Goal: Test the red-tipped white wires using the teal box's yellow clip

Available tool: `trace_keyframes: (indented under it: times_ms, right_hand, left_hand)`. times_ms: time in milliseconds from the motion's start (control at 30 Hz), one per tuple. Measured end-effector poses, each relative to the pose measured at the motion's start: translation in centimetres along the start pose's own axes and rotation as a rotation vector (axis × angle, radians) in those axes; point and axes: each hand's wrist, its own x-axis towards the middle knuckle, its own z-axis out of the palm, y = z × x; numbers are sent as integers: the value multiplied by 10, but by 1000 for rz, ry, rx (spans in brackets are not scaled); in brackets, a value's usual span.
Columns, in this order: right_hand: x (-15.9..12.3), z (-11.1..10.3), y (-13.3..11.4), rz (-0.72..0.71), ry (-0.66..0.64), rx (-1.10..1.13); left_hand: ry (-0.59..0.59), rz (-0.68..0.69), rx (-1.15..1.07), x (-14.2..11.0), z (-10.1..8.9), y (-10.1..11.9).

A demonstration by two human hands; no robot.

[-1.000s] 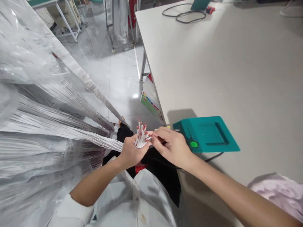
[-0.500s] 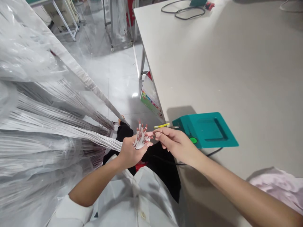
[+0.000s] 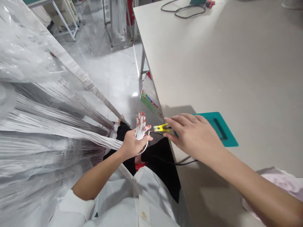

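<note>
My left hand [image 3: 132, 144] is closed round a bundle of white wires [image 3: 141, 126] with reddish tips, which point up and away from me. One wire bends in a loop below the hand, its end close to a yellow clip [image 3: 162, 127] at the table edge. My right hand [image 3: 193, 132] has its thumb and index finger on either side of the clip's handles, palm down. Under that hand lies a teal device [image 3: 223, 129], partly covered. Whether the wire end touches the clip is too small to tell.
Long wire bundles in clear plastic [image 3: 47, 126] hang to my left. The pale table [image 3: 213, 69] extends on my right, with a black cable [image 3: 189, 12] at the far end and pinkish cloth [image 3: 281, 186] near my right forearm. A printed box [image 3: 151, 101] stands beside the table edge.
My right hand has moved right, from the wire tips to the yellow clip, and now covers part of the teal device. The clip's handles show spread apart. A wire now loops below my left hand.
</note>
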Motion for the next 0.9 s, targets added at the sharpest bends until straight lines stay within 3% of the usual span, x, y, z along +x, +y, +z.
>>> trace_keyframes:
  times_ms: [133, 400, 900]
  right_hand:
    - [7, 0, 6, -81, -131, -64]
    - [15, 4, 10, -121, -176, -102]
    - [13, 7, 10, -84, -171, -84]
  left_hand:
    - [-34, -74, -117, 12, 3, 0]
    - [-39, -60, -127, 19, 12, -2]
    - [168, 11, -141, 19, 37, -23]
